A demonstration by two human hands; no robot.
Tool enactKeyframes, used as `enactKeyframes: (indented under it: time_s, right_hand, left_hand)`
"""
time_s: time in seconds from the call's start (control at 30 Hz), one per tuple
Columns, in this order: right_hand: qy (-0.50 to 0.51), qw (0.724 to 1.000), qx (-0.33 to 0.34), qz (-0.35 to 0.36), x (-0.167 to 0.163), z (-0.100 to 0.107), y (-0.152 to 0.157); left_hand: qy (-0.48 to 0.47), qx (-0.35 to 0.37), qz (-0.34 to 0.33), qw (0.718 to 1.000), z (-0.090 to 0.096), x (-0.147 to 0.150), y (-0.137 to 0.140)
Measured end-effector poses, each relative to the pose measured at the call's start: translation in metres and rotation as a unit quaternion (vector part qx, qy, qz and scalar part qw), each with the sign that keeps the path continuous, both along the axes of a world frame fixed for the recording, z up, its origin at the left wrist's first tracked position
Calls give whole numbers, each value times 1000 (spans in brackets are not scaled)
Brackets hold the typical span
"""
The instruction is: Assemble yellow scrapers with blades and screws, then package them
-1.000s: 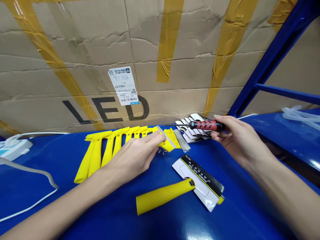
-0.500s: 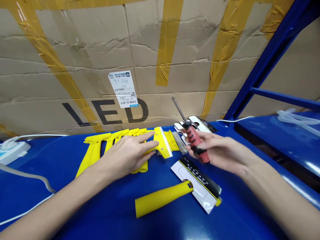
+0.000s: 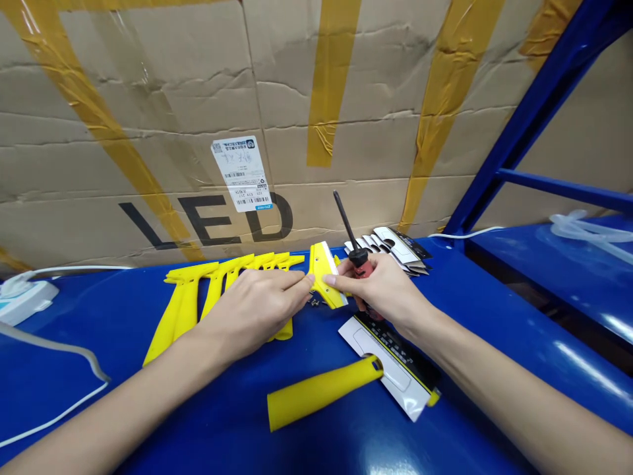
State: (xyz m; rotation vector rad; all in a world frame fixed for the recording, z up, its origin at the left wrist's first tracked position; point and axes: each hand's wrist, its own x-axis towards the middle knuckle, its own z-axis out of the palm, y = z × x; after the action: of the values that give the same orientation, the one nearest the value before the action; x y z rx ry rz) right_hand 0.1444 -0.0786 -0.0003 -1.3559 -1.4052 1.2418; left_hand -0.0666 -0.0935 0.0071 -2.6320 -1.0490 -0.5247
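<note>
My left hand is closed on the neck of a yellow scraper, whose head carries a pale blade along its far right edge. My right hand grips a screwdriver with a red and black handle, its shaft pointing up and away. The right thumb presses on the scraper's head near the blade. Small screws lie on the table just below the head. Several yellow scraper handles are lined up left of my left hand, partly hidden by it.
A carded scraper with a yellow handle lies in front on the blue table. Packaging cards are stacked behind my right hand. A large cardboard box backs the table; a blue metal frame rises at right. Cables run at left.
My right hand has moved left with the screwdriver and its thumb now touches the scraper's head. The scraper has tilted slightly in my left hand.
</note>
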Motion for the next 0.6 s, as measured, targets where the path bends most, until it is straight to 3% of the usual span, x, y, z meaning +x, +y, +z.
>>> enactKeyframes:
  time_s: [0.13, 0.27, 0.47, 0.6]
  right_hand:
    - [13, 1000, 4, -5, 3, -1, 0]
    - [89, 996, 1, 23, 1, -2, 1]
    - [140, 989, -39, 36, -29, 7, 7]
    - [149, 987, -33, 49, -54, 14, 12]
  left_hand:
    - [40, 11, 37, 998, 3, 4, -1]
    - [-36, -10, 47, 998, 14, -2, -2]
    - [-94, -59, 159, 981, 53, -40, -5]
    - [-69, -37, 244, 966, 71, -72, -2]
